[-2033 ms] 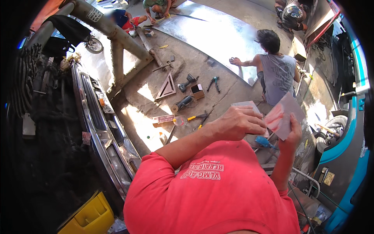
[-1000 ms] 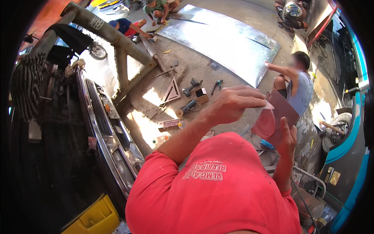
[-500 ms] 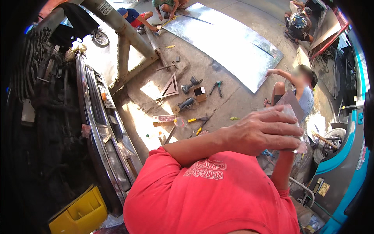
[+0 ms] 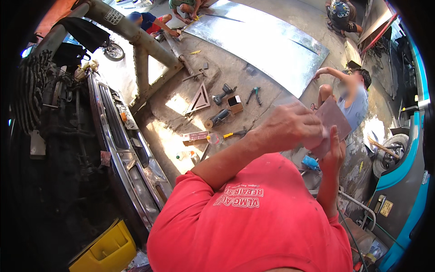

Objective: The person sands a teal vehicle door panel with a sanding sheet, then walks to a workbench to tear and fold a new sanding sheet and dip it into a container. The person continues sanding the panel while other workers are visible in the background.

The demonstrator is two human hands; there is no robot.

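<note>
A flat, reddish-brown square sheet (image 4: 336,117) is held up in front of my chest, tilted. My right hand (image 4: 334,152) grips its lower edge, the thumb lying over the near face. My left hand (image 4: 293,127) reaches across from the left with its fingers curled at the sheet's left side. Motion smears those fingers, and a small whitish bit shows at their tips; what it is cannot be made out.
On the concrete lie a triangular square (image 4: 198,100), an angle grinder (image 4: 217,119), a cordless drill (image 4: 224,93), a small box (image 4: 235,104) and pliers (image 4: 254,95). A large shiny metal sheet (image 4: 253,41) lies beyond, with people crouching around it. A vehicle's chrome front (image 4: 120,149) stands left.
My left hand has moved from over the sheet to its left side, so more of the sheet shows. My right hand has come into view holding it. The shiny clear piece no longer shows.
</note>
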